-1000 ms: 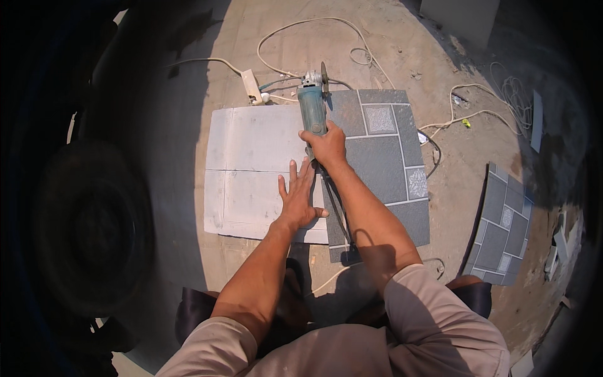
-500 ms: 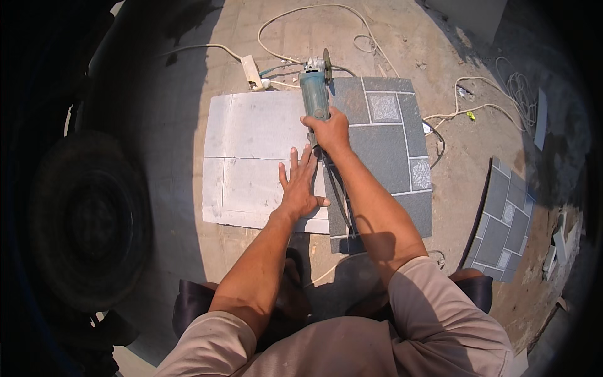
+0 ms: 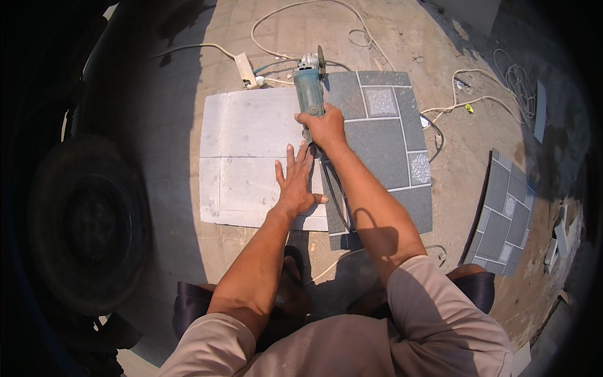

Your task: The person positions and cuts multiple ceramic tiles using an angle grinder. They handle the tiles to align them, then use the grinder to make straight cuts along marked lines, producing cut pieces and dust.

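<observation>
My right hand (image 3: pixel 325 129) is wrapped round the rear body of a teal angle grinder (image 3: pixel 308 89). Its disc (image 3: pixel 321 61) stands on edge at the far end, by the top edge of a grey patterned tile (image 3: pixel 372 151). That tile has white joint lines and pale textured squares. Left of it is a whitish tile (image 3: pixel 257 129), scored by a line across its middle. My left hand (image 3: pixel 296 187) lies on it with fingers spread, close to where the two tiles meet. The grinder's dark cord runs back under my right forearm.
A cream power strip (image 3: pixel 244 70) with a plug lies beyond the whitish tile. Pale cable (image 3: pixel 456 110) loops across the ground. Another patterned tile (image 3: pixel 502 210) leans at the right, near broken offcuts (image 3: pixel 558 242). A large wheel (image 3: pixel 91 224) stands in shadow at the left.
The view has shifted slightly, so the tiles and grinder sit a little higher and further left. My grip on the grinder and my left hand's place on the tile look the same.
</observation>
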A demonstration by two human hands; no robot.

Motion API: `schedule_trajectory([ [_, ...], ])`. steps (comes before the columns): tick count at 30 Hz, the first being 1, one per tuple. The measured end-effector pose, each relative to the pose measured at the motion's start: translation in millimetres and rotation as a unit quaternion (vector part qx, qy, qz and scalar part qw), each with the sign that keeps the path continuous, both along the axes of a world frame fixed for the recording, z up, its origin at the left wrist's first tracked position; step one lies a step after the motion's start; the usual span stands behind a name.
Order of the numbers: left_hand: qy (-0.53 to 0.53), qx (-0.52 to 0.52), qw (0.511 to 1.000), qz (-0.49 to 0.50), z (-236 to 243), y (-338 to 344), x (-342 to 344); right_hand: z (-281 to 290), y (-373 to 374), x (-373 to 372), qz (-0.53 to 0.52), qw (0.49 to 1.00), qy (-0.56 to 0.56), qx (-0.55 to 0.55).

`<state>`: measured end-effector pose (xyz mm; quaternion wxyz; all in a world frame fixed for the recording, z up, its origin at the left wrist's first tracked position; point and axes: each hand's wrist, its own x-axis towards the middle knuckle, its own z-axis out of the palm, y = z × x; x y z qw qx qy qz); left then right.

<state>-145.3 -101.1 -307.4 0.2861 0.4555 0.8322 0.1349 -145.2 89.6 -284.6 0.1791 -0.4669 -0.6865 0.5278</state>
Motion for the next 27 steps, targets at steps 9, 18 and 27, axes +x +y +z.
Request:
schedule_trajectory([
  [9,-0.003,0.005,1.000,-0.001,-0.5,2.8,1.6,6.1,11.8,3.7,0.033,0.998,-0.026,-0.054],
  [18,-0.007,0.006,1.000,-0.004,-4.3,-0.8,-0.8,14.7,-0.9,8.3,0.006,0.999,0.011,-0.032],
  [27,-0.028,0.004,1.000,0.004,12.5,4.9,3.1,-3.1,8.4,7.9,0.010,0.999,-0.029,-0.017],
])
